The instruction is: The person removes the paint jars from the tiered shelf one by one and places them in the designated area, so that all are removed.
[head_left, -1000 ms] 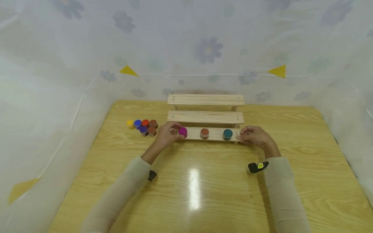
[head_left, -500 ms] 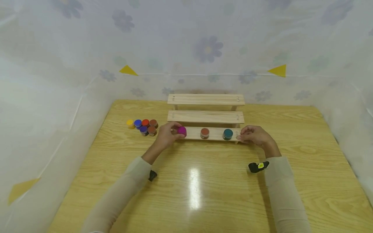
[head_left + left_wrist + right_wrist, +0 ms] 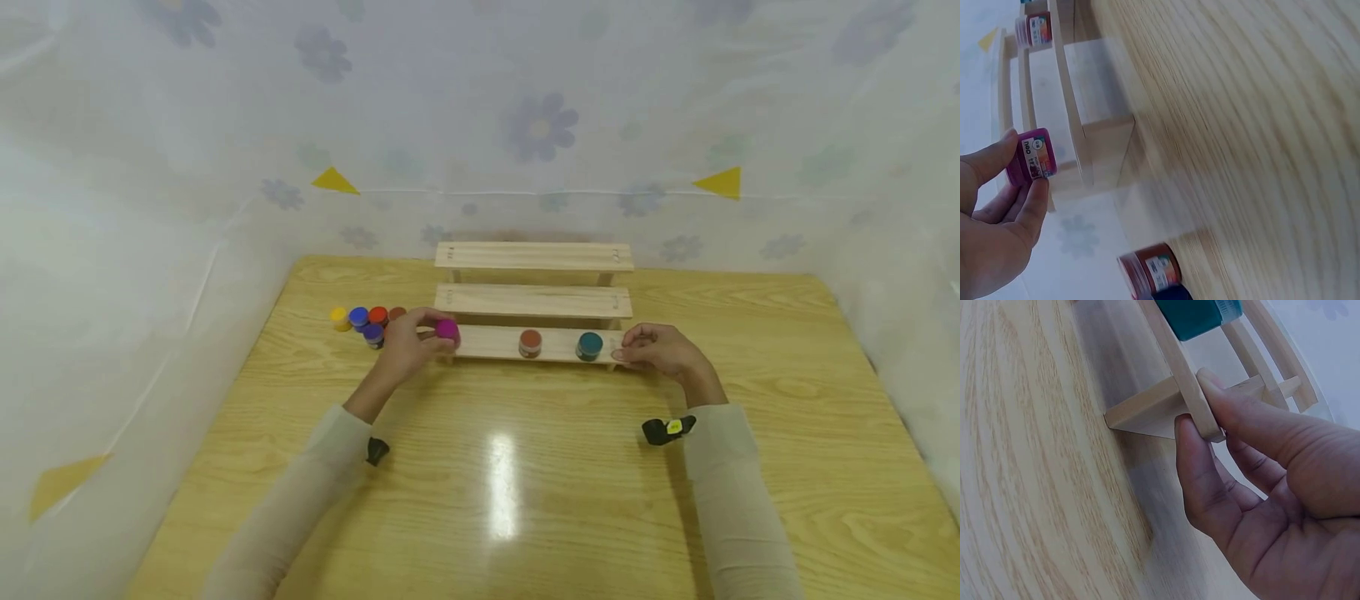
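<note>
My left hand pinches a magenta paint jar between thumb and fingers, at the left end of the lowest step of a three-tier wooden rack. My right hand grips the right end of that same step; in the right wrist view the thumb lies on top of the board and a finger is beneath. On the lowest step a reddish-brown paint jar stands near the middle, and a teal paint jar stands close to my right hand.
Left of the rack, several paint jars cluster on the wooden table: a yellow jar, a blue jar, a red jar and others, some partly hidden by my left hand. Behind the rack hangs a flowered white sheet.
My left hand has moved left with the magenta jar, from on the lowest step to its left end, and now covers part of the jar cluster. My right hand keeps its grip.
</note>
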A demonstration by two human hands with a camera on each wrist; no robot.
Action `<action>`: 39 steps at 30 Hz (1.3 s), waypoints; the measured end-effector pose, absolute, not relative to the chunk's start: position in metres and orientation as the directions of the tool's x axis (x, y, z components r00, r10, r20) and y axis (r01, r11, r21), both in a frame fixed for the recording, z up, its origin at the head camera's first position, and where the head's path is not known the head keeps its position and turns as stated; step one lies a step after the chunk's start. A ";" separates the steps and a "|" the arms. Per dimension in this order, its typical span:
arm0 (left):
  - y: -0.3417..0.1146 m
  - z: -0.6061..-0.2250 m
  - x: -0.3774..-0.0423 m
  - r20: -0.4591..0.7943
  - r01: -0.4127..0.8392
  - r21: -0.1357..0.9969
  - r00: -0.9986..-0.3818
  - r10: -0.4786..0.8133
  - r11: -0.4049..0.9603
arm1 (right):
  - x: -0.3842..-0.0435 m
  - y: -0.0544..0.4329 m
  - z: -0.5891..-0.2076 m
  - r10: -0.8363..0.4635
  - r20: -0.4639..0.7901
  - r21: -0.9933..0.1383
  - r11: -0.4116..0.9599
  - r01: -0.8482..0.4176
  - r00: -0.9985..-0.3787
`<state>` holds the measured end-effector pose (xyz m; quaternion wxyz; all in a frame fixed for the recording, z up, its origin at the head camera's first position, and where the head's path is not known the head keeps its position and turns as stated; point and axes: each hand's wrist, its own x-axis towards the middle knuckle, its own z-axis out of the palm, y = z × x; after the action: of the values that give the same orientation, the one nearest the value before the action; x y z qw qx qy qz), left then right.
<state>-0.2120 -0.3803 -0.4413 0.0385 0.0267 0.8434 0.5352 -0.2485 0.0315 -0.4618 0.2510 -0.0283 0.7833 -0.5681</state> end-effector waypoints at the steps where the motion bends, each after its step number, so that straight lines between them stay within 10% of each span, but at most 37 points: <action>1: -0.383 -0.441 -0.212 -0.028 0.008 0.901 -0.997 0.077 0.433 | -0.249 0.032 -0.462 -0.331 -0.360 -0.904 0.355 0.238 -0.872; 39: -0.495 -0.448 -0.204 0.005 -0.140 0.834 -0.965 -0.261 0.534 | -0.247 0.033 -0.459 -0.336 -0.370 -0.899 0.365 0.243 -0.866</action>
<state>-0.2040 -0.4948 -0.4480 -0.0643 -0.1147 0.8734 0.4690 -0.2471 0.0328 -0.4589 0.2570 -0.0297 0.7851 -0.5628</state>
